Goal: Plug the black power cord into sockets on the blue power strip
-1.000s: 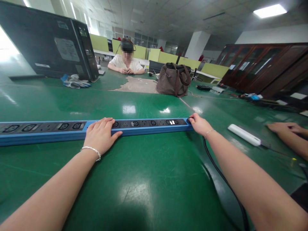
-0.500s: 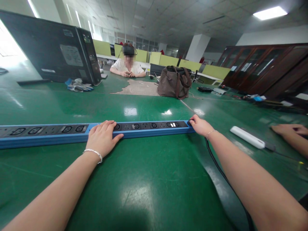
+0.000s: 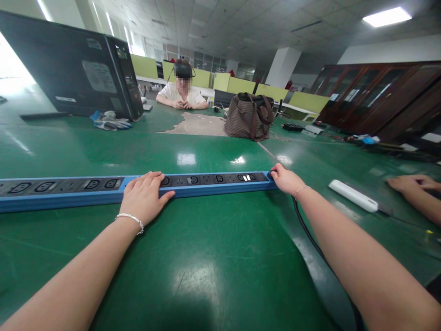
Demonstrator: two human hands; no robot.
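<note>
A long blue power strip (image 3: pixel 220 186) with black sockets lies across the green table and runs out of view on the left. My left hand (image 3: pixel 144 195) rests over its middle part, fingers across the top and thumb along the front side. At the strip's right end, my right hand (image 3: pixel 284 178) has its fingers pinched on a small black part; the fingers partly hide it. A black cable (image 3: pixel 306 230) runs from beneath my right wrist towards the lower right.
A white power strip (image 3: pixel 353 195) lies right of my right arm, near another person's hands (image 3: pixel 409 184). Further back are a brown bag (image 3: pixel 248 117), gloves (image 3: pixel 110 121) and a black computer case (image 3: pixel 89 73). A seated person (image 3: pixel 182 92) is across the table.
The view has shifted very slightly. Both hands keep their places on the blue strip, with no clear movement.
</note>
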